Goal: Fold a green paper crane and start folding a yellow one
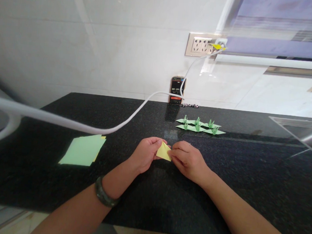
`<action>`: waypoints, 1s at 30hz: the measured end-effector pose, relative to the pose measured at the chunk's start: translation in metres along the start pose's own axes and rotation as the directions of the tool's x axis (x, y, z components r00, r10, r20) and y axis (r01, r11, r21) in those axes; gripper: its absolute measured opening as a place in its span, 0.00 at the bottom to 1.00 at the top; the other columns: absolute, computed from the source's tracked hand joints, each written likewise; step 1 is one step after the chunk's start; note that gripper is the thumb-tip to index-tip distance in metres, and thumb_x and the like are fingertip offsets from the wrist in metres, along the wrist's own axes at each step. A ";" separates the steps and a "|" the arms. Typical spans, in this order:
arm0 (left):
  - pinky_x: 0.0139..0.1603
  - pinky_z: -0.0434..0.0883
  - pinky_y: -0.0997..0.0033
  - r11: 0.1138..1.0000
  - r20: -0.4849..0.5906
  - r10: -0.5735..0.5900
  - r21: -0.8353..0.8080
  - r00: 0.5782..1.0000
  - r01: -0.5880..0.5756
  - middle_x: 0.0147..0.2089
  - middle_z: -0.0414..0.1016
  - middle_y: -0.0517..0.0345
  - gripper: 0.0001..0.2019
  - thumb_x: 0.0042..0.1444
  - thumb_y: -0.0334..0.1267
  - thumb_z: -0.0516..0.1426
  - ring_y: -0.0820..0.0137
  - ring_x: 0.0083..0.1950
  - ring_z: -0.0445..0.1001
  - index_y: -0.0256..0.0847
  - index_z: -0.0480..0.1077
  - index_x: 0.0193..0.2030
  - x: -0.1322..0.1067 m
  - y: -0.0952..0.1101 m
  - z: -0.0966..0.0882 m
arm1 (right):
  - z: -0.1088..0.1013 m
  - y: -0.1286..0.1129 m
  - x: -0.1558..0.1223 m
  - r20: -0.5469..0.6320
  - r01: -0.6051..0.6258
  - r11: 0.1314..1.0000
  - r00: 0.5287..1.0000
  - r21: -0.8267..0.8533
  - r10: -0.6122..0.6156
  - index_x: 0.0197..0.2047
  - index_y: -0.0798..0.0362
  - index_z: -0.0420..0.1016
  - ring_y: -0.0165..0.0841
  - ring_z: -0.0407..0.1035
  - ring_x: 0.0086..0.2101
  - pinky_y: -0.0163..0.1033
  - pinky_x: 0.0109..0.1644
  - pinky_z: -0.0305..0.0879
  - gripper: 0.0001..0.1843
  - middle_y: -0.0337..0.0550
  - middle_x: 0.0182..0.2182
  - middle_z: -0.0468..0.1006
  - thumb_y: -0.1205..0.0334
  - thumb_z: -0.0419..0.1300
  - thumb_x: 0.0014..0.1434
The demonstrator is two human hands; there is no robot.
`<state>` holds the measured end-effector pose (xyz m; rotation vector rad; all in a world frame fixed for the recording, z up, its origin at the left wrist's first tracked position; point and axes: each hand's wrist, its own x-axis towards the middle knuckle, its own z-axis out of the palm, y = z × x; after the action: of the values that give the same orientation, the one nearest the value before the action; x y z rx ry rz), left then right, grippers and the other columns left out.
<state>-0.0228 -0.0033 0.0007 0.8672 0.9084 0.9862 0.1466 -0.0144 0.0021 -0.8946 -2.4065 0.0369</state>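
Note:
A small folded piece of yellow paper (164, 152) is held between my two hands, just above the dark counter. My left hand (147, 152) grips its left side, the thumb lying on top near the upper corner. The fingers of my right hand (187, 158) pinch its right edge. Beyond my hands stand several green origami cranes (197, 126), set close together in two rows. To the left lies a stack of light green paper sheets (83, 150), with bits of yellow paper showing at its edges.
A white cable (134, 115) loops across the left foreground up to the wall socket (202, 45). A phone (177, 89) showing a timer leans on the wall, with a beaded string (190, 105) beside it. A metal sink (307, 134) lies at the right of the black counter (249, 176).

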 end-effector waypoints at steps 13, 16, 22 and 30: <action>0.30 0.68 0.73 1.000 0.048 0.015 0.012 0.999 -0.015 0.30 0.72 0.54 0.14 0.44 0.43 0.59 0.73 0.29 0.70 0.33 0.69 0.33 -0.002 0.002 0.000 | 0.000 -0.002 0.000 0.013 0.001 1.000 1.000 -0.027 0.000 0.32 0.55 0.71 0.31 0.62 0.34 0.36 0.36 0.61 0.11 0.46 0.31 0.69 0.65 0.48 0.58; 0.30 0.68 0.74 1.000 0.046 0.016 0.002 0.999 -0.016 0.29 0.71 0.56 0.13 0.41 0.38 0.61 0.74 0.29 0.70 0.33 0.69 0.33 -0.002 0.001 0.000 | -0.001 -0.002 0.000 0.024 0.000 1.000 1.000 -0.031 0.001 0.32 0.55 0.71 0.32 0.63 0.34 0.36 0.36 0.61 0.11 0.46 0.32 0.69 0.65 0.48 0.59; 0.25 0.64 0.77 0.998 -0.027 0.057 0.032 0.998 -0.056 0.24 0.70 0.60 0.12 0.38 0.38 0.63 0.76 0.24 0.67 0.34 0.69 0.29 -0.001 -0.003 0.003 | 0.002 -0.004 0.002 0.043 0.016 0.999 0.999 -0.032 -0.015 0.33 0.54 0.71 0.31 0.63 0.35 0.36 0.37 0.61 0.11 0.45 0.32 0.70 0.65 0.48 0.59; 0.26 0.64 0.75 0.996 -0.097 0.080 0.053 0.992 -0.075 0.24 0.70 0.59 0.10 0.40 0.38 0.61 0.75 0.24 0.68 0.34 0.69 0.28 0.000 -0.007 0.003 | 0.003 -0.006 0.003 0.057 0.016 0.999 0.998 -0.049 -0.013 0.34 0.54 0.71 0.32 0.63 0.35 0.37 0.38 0.61 0.11 0.46 0.33 0.70 0.65 0.48 0.58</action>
<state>-0.0177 -0.0055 -0.0041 0.9069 0.9932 1.0855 0.1400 -0.0170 0.0021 -0.9099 -2.4763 -0.0024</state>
